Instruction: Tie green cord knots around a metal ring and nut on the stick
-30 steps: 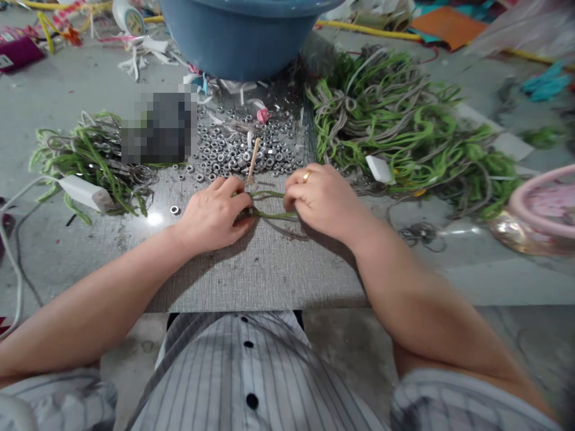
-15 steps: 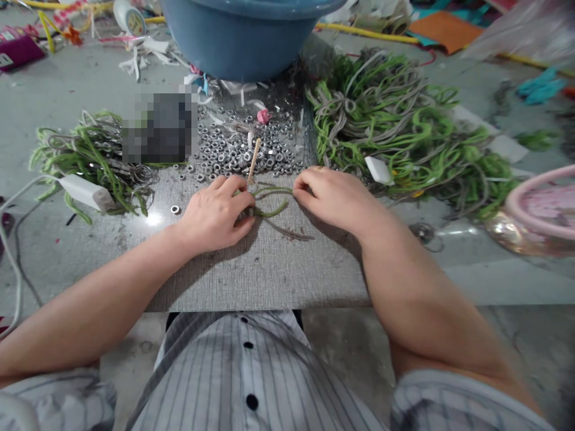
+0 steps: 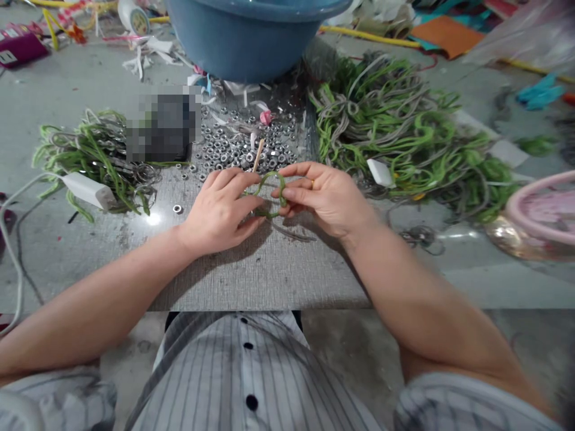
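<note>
Both hands meet over a textured grey mat. My left hand is closed on one part of a green and grey cord, its fingertips partly hidden. A green strand of the cord bends into a loop, and my right hand pinches this loop between thumb and fingers. The cord's grey tail lies on the mat below the fingers. Just beyond my left fingertips a thin wooden stick leans among many small metal nuts. One loose nut sits left of my left hand.
At the back stands a blue basin. A big heap of green and grey cords lies to the right, with a smaller bundle at left beside a white adapter. A pink-rimmed object is at the right edge.
My right hand has turned, its fingers now spread further towards my left hand. The green strand, earlier stretched between the hands, is now bent round into a loop.
</note>
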`<act>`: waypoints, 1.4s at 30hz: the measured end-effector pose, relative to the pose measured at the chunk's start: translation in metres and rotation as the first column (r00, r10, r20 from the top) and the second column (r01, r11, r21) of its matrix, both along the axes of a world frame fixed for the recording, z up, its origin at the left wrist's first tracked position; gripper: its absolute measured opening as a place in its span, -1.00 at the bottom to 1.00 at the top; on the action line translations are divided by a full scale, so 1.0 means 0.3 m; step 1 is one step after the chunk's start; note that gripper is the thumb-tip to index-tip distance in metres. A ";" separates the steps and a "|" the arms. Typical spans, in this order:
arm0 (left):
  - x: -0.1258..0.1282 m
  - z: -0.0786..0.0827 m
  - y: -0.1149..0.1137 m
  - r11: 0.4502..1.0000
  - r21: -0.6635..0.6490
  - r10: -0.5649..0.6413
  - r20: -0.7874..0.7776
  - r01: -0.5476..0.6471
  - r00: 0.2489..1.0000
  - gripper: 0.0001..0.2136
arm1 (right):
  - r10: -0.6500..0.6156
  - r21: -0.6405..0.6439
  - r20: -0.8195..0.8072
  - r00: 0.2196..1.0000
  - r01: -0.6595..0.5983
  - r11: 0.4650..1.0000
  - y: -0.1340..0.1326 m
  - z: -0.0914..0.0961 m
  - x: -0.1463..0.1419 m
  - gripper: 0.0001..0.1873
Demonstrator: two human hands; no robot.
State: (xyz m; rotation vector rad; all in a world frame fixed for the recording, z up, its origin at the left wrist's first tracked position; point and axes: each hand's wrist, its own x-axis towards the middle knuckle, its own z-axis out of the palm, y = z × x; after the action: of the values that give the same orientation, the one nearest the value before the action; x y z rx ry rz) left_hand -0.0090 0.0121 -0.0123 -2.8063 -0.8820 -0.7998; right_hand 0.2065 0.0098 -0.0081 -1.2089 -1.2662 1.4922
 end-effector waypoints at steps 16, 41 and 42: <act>0.012 -0.015 -0.011 0.997 -0.063 0.052 0.130 -0.044 0.990 -0.79 | 0.020 0.149 -0.061 0.998 -0.011 0.989 -0.051 -0.036 -0.078 -0.69; 0.007 0.009 0.007 0.959 -0.280 0.084 0.154 -0.038 0.984 -0.76 | -0.188 0.742 0.527 0.829 -0.341 0.578 -0.060 -0.028 -0.046 -0.85; 0.007 0.009 0.010 0.959 -0.281 0.088 0.152 -0.042 0.985 -0.74 | -0.170 0.726 0.524 0.834 -0.334 0.601 -0.060 -0.028 -0.047 -0.85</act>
State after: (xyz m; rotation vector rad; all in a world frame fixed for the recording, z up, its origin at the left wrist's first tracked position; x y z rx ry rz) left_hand -0.0069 0.0150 -0.0095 -2.9596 -1.1927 -0.9778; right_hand 0.1923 -0.0080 -0.0165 -0.9392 -2.1071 0.4141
